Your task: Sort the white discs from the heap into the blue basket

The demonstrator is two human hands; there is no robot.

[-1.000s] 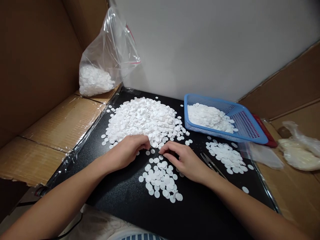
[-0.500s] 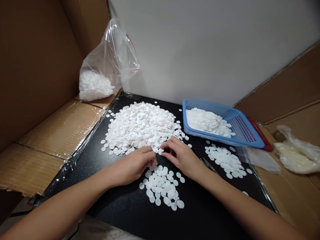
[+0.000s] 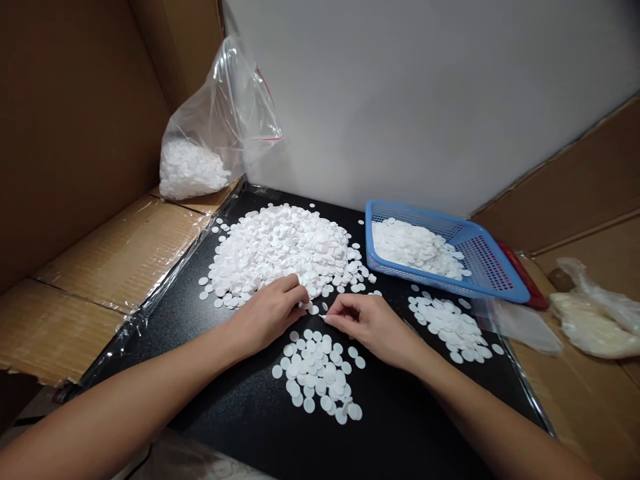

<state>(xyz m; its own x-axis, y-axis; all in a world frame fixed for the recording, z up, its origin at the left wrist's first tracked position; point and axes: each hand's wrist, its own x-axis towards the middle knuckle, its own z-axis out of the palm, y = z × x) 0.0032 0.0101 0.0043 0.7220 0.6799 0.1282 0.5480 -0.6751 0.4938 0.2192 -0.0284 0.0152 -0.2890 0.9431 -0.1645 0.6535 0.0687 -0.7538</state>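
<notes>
A large heap of small white round discs (image 3: pixel 280 247) lies on the black tabletop (image 3: pixel 210 400). At the heap's front edge is my left hand (image 3: pixel 274 310), its fingers curled closed beside a few discs; what sits between the fingertips is hidden. My right hand (image 3: pixel 373 327) pinches a single white disc (image 3: pixel 323 318) between thumb and forefinger, just in front of the heap. Nearer to me, below both hands, a smaller spread of white discs (image 3: pixel 320 373) lies loosely overlapped. Another cluster of discs (image 3: pixel 447 327) is on the right, beyond my right wrist.
A blue perforated basket (image 3: pixel 450 287) holding more discs stands at the back right, above a red object (image 3: pixel 523 273). A clear plastic bag of white pieces (image 3: pixel 193 170) rests on cardboard at the left. Another plastic bag (image 3: pixel 600 313) lies far right. A grey wall (image 3: pixel 400 100) rises behind.
My right hand has drawn back from the heap's edge toward me, a disc now showing in its pinch. My left hand has shifted slightly left and away from me, against the heap.
</notes>
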